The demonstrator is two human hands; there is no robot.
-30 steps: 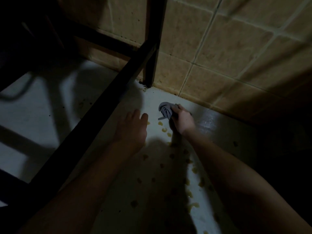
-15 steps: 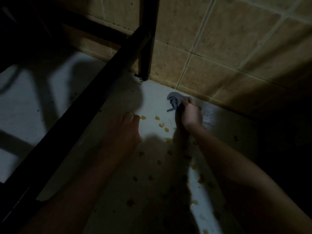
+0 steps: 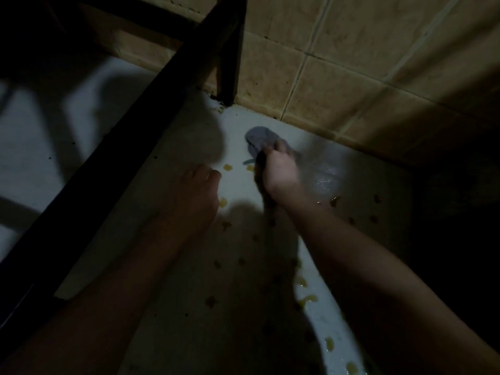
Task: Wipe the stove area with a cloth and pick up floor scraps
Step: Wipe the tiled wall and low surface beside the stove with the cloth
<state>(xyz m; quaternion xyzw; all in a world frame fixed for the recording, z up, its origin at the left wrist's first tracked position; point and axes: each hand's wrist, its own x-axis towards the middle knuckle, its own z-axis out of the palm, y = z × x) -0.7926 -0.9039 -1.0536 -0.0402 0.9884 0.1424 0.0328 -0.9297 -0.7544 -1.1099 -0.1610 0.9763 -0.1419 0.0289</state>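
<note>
My right hand [image 3: 278, 171] grips a bunched grey cloth [image 3: 259, 138] and presses it on the white floor [image 3: 243, 185] near the tiled wall. My left hand [image 3: 196, 197] rests palm down on the floor to the left, fingers together, holding nothing. Several small yellow scraps [image 3: 227, 167] lie between the two hands, and more are scattered back along the floor under my arms, such as the yellow scraps [image 3: 307, 299] beside my right forearm. A wet sheen [image 3: 324, 174] shows on the floor right of the cloth.
A dark frame bar [image 3: 130, 136] runs diagonally on the left, and its upright leg [image 3: 230, 58] meets the floor just behind the cloth. Beige tiled wall [image 3: 338, 85] closes the back. The right side is in deep shadow.
My right hand has shifted the cloth a little along the floor near the wall. The left hand stays planted on the floor. The view has tilted slightly.
</note>
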